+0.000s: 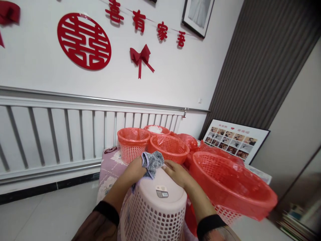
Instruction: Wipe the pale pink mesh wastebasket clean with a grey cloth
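Note:
A pale pink plastic laundry basket [155, 216] with a holed wall stands upside down in front of me, its solid base facing up. On the base is a small label [162, 191] with a barcode. My left hand [135, 169] is closed on a grey cloth [153, 161] with a pale lilac edge, at the far left of the base. The cloth hides most of its fingers. Across the far right of the base lies my right hand [177, 172], its fingers stretched out flat beside the cloth.
Red-lined baskets [134, 135], [170, 147] stand behind, one with white contents [154, 129]. A large red-lined basket [225, 174] is close on the right. Glasses [110, 150] lie on the flowered tablecloth [106, 172]. A radiator [75, 134] runs along the wall; a photo board [233, 139] leans at right.

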Demonstrator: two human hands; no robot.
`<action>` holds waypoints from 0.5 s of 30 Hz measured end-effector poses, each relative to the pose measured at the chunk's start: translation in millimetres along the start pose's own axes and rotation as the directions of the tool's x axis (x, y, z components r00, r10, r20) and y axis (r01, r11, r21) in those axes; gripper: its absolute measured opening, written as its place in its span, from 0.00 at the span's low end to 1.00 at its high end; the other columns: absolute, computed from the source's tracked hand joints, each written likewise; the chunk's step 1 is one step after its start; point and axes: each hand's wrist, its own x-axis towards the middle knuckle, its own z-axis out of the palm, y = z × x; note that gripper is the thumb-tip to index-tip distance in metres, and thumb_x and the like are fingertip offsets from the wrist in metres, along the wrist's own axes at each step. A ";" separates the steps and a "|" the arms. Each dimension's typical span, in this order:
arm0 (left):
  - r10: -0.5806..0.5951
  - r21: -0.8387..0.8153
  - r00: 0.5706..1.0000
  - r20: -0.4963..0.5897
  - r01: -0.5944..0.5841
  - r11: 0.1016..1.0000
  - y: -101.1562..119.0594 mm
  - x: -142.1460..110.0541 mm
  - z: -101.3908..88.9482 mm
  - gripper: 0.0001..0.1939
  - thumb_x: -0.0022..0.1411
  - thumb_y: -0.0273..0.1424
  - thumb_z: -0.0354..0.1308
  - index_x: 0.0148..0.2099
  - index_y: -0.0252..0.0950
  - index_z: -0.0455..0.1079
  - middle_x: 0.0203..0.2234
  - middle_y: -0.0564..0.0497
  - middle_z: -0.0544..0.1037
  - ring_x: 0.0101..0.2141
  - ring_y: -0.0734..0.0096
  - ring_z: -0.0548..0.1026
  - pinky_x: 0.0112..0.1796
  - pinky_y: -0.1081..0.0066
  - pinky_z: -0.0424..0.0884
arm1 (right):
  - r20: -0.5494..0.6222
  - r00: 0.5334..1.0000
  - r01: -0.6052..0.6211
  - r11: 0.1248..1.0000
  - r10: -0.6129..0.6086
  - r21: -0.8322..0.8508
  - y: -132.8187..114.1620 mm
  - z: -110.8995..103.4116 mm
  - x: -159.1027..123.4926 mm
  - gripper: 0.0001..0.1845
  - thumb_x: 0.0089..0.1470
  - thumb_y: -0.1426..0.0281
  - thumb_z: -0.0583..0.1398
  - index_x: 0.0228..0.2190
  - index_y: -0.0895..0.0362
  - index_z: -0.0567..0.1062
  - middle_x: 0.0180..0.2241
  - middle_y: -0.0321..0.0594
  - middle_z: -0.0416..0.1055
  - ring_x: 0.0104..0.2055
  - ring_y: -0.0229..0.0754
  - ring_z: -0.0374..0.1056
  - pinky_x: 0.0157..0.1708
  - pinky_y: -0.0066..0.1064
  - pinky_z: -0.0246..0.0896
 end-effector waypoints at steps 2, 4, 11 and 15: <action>0.023 0.003 0.999 0.031 -0.023 1.000 -2.7 13.5 0.4 0.17 0.60 0.28 0.60 0.52 0.38 0.74 0.53 0.45 0.79 0.55 0.60 0.74 0.59 0.54 0.64 | 0.001 1.000 -0.004 1.000 0.004 -0.026 -0.8 -0.1 -1.0 0.20 0.62 0.60 0.54 0.48 0.57 0.76 0.52 0.49 0.76 0.53 0.50 0.71 0.56 0.45 0.63; 0.040 0.002 0.998 0.048 -0.041 0.999 -3.6 20.4 1.6 0.17 0.62 0.33 0.60 0.53 0.37 0.73 0.53 0.43 0.78 0.55 0.59 0.74 0.59 0.52 0.64 | -0.012 1.000 -0.002 0.999 0.001 -0.046 -0.9 0.9 -1.5 0.20 0.62 0.60 0.54 0.48 0.58 0.77 0.51 0.49 0.76 0.52 0.51 0.72 0.55 0.44 0.63; 0.120 -0.048 0.989 0.090 -0.116 0.992 -4.2 19.2 4.8 0.17 0.66 0.34 0.57 0.56 0.38 0.71 0.56 0.44 0.76 0.57 0.61 0.73 0.60 0.50 0.64 | -0.285 0.958 -0.070 0.985 0.022 -0.159 7.5 1.7 0.3 0.20 0.59 0.63 0.54 0.47 0.61 0.76 0.48 0.53 0.76 0.51 0.53 0.72 0.53 0.45 0.65; 0.141 -0.065 0.985 0.100 -0.135 0.989 -7.6 21.1 6.2 0.16 0.66 0.35 0.57 0.54 0.37 0.72 0.54 0.45 0.77 0.55 0.61 0.74 0.60 0.49 0.64 | -0.497 0.867 -0.085 0.977 -0.024 -0.196 7.0 5.9 -26.0 0.26 0.59 0.62 0.52 0.54 0.62 0.70 0.58 0.57 0.66 0.62 0.55 0.61 0.63 0.50 0.52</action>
